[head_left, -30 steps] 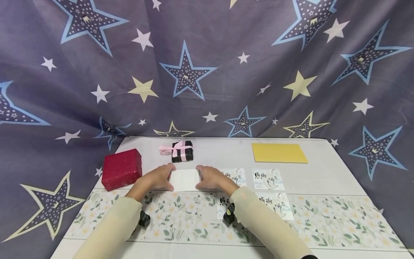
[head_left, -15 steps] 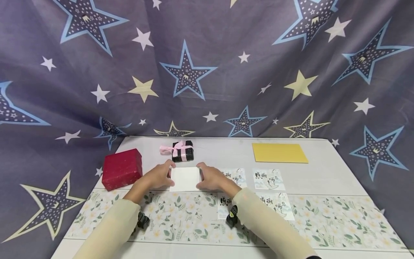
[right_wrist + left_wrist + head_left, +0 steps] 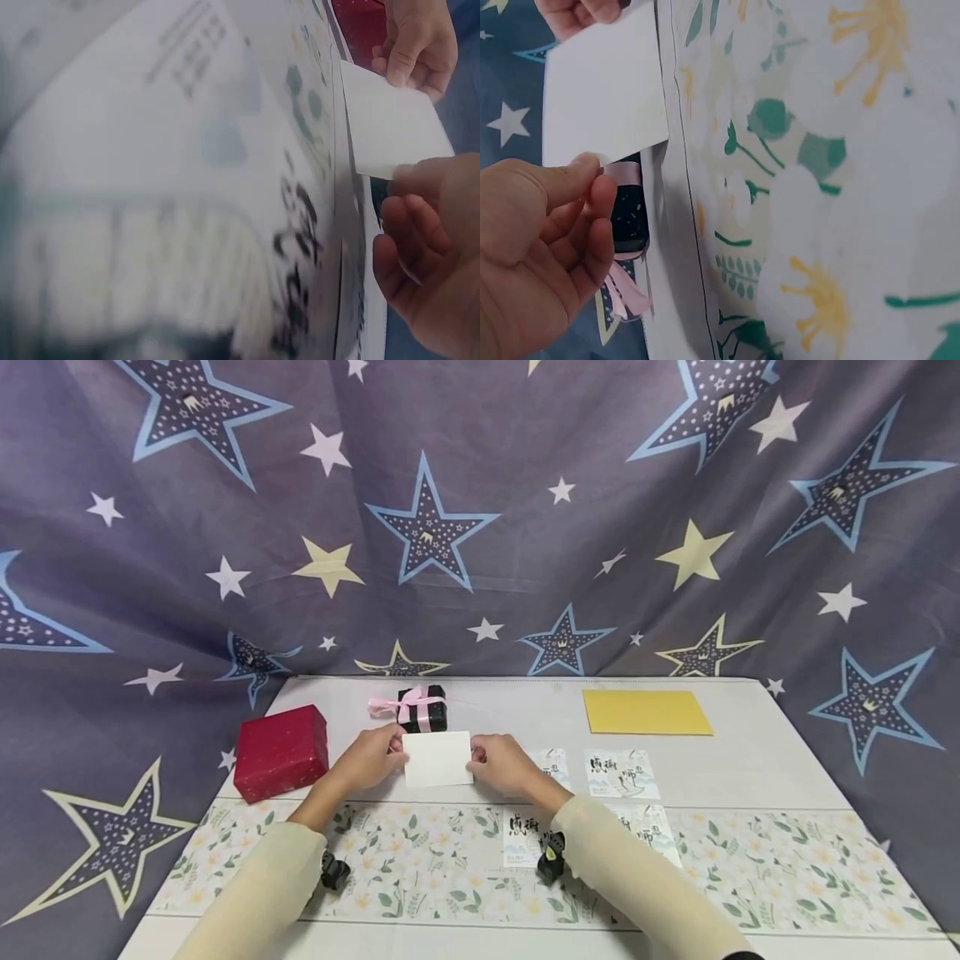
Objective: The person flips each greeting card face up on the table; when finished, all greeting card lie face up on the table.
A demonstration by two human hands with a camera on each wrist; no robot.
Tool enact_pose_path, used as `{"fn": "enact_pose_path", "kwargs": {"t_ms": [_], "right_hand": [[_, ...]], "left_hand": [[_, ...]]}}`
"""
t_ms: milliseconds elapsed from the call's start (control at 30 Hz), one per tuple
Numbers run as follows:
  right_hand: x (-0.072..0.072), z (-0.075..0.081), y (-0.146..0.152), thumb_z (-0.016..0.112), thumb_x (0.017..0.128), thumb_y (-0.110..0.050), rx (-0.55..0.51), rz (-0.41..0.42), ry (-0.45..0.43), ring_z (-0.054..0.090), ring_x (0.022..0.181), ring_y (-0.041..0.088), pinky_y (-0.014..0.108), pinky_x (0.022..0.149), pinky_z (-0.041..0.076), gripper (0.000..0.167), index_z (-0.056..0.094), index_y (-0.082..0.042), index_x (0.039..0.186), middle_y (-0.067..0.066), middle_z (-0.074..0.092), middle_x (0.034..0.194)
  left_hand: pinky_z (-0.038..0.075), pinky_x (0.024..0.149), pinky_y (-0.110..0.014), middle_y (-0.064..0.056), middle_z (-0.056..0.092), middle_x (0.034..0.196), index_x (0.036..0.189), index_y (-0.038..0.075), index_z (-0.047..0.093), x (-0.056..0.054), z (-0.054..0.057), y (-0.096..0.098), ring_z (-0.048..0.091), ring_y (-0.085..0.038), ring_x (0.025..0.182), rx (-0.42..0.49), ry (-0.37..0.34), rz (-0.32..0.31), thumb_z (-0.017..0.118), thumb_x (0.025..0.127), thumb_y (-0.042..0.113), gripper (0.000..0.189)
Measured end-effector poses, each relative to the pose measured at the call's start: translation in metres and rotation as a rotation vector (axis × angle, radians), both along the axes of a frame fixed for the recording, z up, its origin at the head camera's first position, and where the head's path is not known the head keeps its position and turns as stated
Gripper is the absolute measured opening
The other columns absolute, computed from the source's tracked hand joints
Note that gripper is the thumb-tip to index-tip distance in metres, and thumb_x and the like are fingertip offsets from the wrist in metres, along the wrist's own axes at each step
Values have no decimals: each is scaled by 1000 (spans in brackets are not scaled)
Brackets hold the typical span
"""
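A blank white card is held up between both hands, tilted so its plain face shows in the head view. At its left edge my left hand pinches it between thumb and fingers; the left wrist view shows the thumb on the near face. My right hand pinches the opposite edge, and in the right wrist view its other fingers are curled below the card. Just behind the card lies a small black gift box with a pink ribbon. The card's far face is hidden.
A red box stands at the table's left. Several printed cards with black lettering lie by and under the right forearm. Toward the back right lies a yellow envelope-like sheet. A star-patterned curtain hangs behind the table.
Both hands have raised the white card off the table and shifted it slightly right and away. It has tilted upward, showing more of its face. The boxes and printed cards stay put.
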State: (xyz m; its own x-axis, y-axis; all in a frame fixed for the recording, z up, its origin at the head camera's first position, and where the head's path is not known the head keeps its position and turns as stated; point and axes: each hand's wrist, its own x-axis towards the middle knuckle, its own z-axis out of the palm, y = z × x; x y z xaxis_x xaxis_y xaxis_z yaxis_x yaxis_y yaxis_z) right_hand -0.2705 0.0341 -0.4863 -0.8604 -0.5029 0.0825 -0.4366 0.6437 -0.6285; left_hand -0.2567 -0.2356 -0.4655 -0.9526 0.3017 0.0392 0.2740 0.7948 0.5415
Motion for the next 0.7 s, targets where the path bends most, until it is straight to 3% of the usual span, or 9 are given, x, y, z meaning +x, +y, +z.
{"fn": "enact_pose_path", "kwargs": {"t_ms": [67, 167, 333, 400, 533, 700], "right_hand": [[-1, 1, 5, 69, 94, -16, -11, 15, 9, 53, 67, 6, 23, 69, 47, 17, 64, -17, 77, -9, 64, 71], [-3, -1, 13, 66, 96, -18, -46, 14, 3, 49, 62, 6, 24, 65, 43, 23, 64, -19, 73, -10, 59, 64], [-4, -2, 23, 65, 97, -18, -121, 10, -21, 48, 60, 6, 23, 63, 42, 15, 72, -14, 85, -11, 56, 63], [-6, -2, 25, 65, 98, -19, -137, 13, -24, 48, 61, 5, 23, 64, 42, 15, 73, -13, 86, -11, 57, 64], [-8, 0, 29, 65, 99, -19, -153, 17, 8, 47, 62, 5, 22, 64, 41, 20, 68, -12, 81, -7, 59, 66], [-12, 1, 33, 67, 96, -16, -172, -36, 7, 57, 69, 4, 21, 69, 50, 14, 79, -15, 103, -4, 74, 84]], "left_hand": [[47, 69, -30, -2, 67, 88, 110, 2, 64, 0, 1, 1, 58, -10, 73, 8, 26, -4, 71, 95, 11, 20], [47, 64, -28, -2, 70, 89, 111, 6, 66, 1, 1, 1, 62, -12, 72, 47, 39, -10, 69, 97, 16, 17], [46, 60, -26, -3, 70, 78, 107, 12, 68, 1, 1, 2, 67, -14, 67, 123, -14, 9, 63, 102, 22, 13], [51, 60, -26, -4, 71, 78, 107, 11, 68, 1, 1, 3, 69, -14, 67, 185, -64, 24, 61, 103, 23, 15], [61, 69, -32, -9, 76, 90, 113, 2, 68, 1, 2, 4, 74, -20, 75, 330, -150, 30, 59, 104, 24, 25], [62, 75, -38, -20, 76, 104, 116, -6, 67, 0, 3, 3, 74, -21, 80, 442, -203, -28, 52, 108, 24, 35]]}}
